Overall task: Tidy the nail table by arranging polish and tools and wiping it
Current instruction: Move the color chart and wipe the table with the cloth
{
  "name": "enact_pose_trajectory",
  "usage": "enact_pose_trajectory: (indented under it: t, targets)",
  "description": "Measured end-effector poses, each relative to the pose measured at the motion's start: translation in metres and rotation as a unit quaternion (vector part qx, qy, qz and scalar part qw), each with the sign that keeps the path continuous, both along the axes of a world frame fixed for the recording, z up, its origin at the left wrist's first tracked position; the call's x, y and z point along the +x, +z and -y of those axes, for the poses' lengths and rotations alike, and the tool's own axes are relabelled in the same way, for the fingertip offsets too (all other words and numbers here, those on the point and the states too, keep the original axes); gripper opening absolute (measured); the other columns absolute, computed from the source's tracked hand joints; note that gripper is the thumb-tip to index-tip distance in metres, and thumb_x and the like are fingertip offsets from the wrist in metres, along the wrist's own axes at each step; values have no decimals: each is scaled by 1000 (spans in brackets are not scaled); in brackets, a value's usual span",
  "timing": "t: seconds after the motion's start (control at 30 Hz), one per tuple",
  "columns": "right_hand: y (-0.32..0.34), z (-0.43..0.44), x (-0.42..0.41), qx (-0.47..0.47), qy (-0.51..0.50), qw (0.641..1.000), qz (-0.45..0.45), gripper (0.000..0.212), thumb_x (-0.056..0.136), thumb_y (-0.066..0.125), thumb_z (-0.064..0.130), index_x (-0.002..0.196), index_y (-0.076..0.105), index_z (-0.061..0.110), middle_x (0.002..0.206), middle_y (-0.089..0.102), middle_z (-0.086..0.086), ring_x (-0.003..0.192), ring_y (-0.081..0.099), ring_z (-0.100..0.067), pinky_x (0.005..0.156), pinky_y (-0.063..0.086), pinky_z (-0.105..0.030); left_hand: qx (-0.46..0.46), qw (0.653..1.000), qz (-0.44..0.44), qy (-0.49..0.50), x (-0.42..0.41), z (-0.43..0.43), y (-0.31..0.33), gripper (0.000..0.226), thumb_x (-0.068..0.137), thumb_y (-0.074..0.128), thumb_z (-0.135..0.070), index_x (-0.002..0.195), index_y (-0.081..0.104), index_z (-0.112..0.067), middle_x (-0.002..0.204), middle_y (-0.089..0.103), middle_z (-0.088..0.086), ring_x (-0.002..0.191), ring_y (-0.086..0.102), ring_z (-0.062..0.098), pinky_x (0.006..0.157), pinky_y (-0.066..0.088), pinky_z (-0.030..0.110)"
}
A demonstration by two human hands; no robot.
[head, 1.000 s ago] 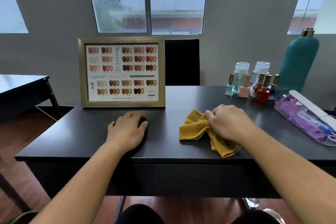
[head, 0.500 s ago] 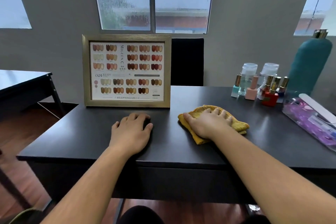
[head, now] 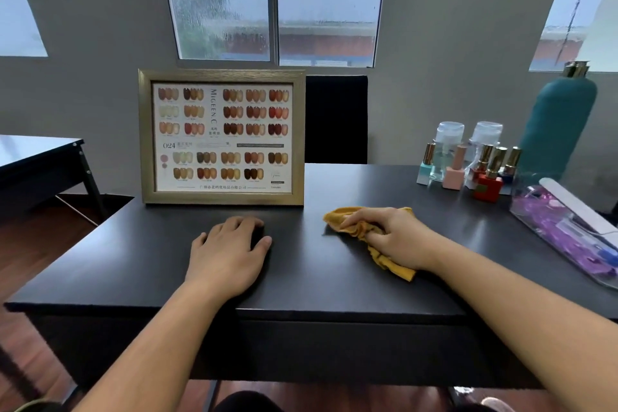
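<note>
Dark table, left hand flat, right hand gripping half-hidden yellow cloth

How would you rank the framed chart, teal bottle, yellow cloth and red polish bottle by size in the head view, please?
1. framed chart
2. teal bottle
3. yellow cloth, partly under the right hand
4. red polish bottle

The right hand, flat with fingers spread over the mustard-yellow woven cloth half a second ago, now has its fingers curled into the fabric, gathering it into a crumpled bunch. The cloth, then a flat pad under the palm, now trails a narrow tail from under the wrist toward the near edge of the dark matte table. Compared with a second ago, hand and cloth sit farther from that edge, closer to the gold-framed colour chart
</note>
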State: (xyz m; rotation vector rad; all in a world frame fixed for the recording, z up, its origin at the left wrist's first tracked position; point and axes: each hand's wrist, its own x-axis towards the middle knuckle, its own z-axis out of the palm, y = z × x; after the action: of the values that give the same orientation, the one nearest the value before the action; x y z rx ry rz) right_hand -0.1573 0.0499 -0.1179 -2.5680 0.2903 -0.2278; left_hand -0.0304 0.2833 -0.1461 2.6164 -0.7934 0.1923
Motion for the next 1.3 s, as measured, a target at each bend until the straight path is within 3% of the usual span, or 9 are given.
enact_pose_trajectory:
  t: [0.2,0.53,0.67,0.73,0.87,1.07,1.13,1.2,1.3]
  targets:
    - [4,43,19,-70,-107,989,-75,50,96,38,20,146,34,28,152,36,-2,138,35,-22,107,28,-25,9,1000,2,3,-1,1,0,40,92,36,-50,129,43,-36,141,43,-8,131,38,18,111,25,43]
    - [-3,-49,-21,-95,127,986,-50,51,97,39,45,146,28,39,155,18,22,143,8,2,118,2,-27,14,1000,-1,8,-1,1,2,40,93,36,-50,129,44,-36,141,43,-8,130,39,18,110,27,44]
    - [4,-49,-68,0,124,992,2,35,96,51,19,128,57,32,137,52,19,131,38,6,113,25,-18,16,1000,-3,7,-2,0,3,40,93,36,-49,130,44,-36,141,43,-7,130,39,19,110,27,44]
    - [12,-37,-82,48,99,993,41,24,94,54,11,114,66,19,102,71,11,97,63,0,89,47,-19,17,1000,-3,7,-2,1,4,40,93,36,-50,130,44,-36,141,43,-6,130,39,19,109,27,44]
    - [40,9,-87,195,1,975,102,19,95,50,7,107,63,13,49,55,5,37,50,-2,38,42,-13,23,1000,-2,10,-3,1,5,41,93,36,-50,130,44,-35,141,44,-5,129,40,20,109,29,45]
    - [26,63,-33,24,-135,990,41,29,98,49,24,122,60,14,77,59,1,67,52,-10,62,42,-22,29,1000,-6,10,-5,2,7,42,92,37,-51,130,44,-34,140,44,-3,128,41,22,107,30,44]
    - [10,57,-22,-2,-127,991,-39,40,98,46,34,135,52,20,120,63,-4,107,57,-21,92,44,-30,31,999,-3,11,-5,1,7,43,92,37,-52,130,45,-34,140,45,-3,127,42,22,107,31,43]
    - [1,40,-13,-37,-104,992,-68,48,98,39,43,143,40,26,151,37,-2,140,32,-22,114,24,-33,31,999,0,11,-3,1,6,43,91,37,-52,129,45,-34,140,45,-3,127,42,22,106,31,43]
    - [-5,-2,-9,-94,-43,992,-74,54,98,31,50,148,28,30,159,19,4,148,11,-18,118,8,-38,30,999,4,14,-2,2,5,42,91,37,-53,128,46,-35,139,46,-3,126,43,22,105,32,43]
